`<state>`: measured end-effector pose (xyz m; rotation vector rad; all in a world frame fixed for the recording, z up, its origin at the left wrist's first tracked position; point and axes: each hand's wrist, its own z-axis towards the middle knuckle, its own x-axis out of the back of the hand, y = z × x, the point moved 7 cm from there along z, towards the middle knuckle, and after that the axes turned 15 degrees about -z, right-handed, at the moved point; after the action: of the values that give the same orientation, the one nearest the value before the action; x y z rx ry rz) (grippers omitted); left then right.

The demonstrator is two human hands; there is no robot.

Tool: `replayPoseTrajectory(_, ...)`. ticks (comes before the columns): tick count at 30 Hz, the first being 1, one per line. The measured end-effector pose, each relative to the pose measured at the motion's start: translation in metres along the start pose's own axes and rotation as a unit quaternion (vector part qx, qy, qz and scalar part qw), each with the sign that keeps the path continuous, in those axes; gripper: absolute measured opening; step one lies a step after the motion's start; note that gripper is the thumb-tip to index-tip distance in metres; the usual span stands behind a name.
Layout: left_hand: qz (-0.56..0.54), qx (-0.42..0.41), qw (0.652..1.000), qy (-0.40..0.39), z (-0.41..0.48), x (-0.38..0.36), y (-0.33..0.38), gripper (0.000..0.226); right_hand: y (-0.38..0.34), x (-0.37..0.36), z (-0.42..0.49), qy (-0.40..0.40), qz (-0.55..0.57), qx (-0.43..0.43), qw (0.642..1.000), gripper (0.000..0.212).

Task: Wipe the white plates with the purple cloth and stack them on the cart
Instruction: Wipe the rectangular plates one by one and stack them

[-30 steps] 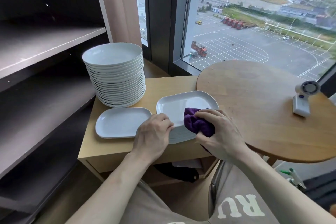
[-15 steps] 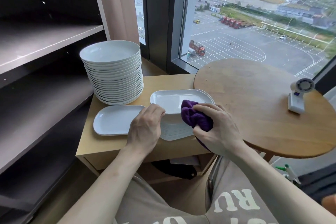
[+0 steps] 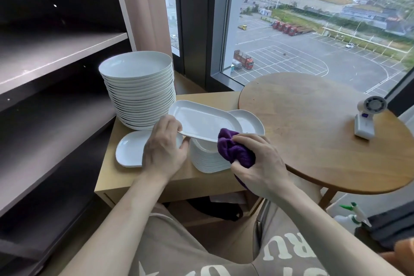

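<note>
My left hand (image 3: 164, 149) pinches the near-left rim of a white rectangular plate (image 3: 201, 120), which is raised and tilted above a stack of like plates (image 3: 207, 159) on the wooden cart (image 3: 143, 184). My right hand (image 3: 259, 163) grips the bunched purple cloth (image 3: 235, 150) at the lifted plate's near-right corner. One single rectangular plate (image 3: 130, 149) lies flat on the cart to the left, partly behind my left hand. A tall stack of round white plates (image 3: 140, 89) stands at the cart's back left.
A round wooden table (image 3: 318, 132) abuts the cart on the right and carries a small white fan (image 3: 367, 119). Dark shelving (image 3: 44, 96) rises on the left. A window lies behind. A spray bottle (image 3: 351, 215) stands on the floor at lower right.
My left hand has lifted the top rectangular plate off its stack and shifted it left, uncovering the plate below. The right hand with the cloth stays at the plate's near edge.
</note>
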<state>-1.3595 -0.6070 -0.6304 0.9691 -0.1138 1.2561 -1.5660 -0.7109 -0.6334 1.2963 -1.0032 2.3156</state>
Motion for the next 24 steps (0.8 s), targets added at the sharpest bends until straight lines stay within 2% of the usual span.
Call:
replayPoseTrajectory(6,0.064,0.14,0.988,-0.017,0.0,0.016,-0.037,0.058,-0.007,-0.013,0.002,-0.015,-0.005,0.011,1.0,0.053)
replayPoseTrajectory(12,0.051,0.278,0.958,-0.042,-0.015,0.042,-0.075,0.057,-0.013,-0.015,0.026,-0.038,-0.028,0.032,0.998,0.056)
replayPoseTrajectory(20,0.039,0.342,0.939,0.012,-0.029,0.076,-0.11,0.05,-0.004,-0.029,0.042,-0.045,-0.051,0.029,0.997,0.061)
replayPoseTrajectory(24,0.049,0.36,0.931,0.004,-0.042,0.074,-0.127,0.047,-0.001,-0.035,0.045,-0.036,-0.074,0.035,0.996,0.063)
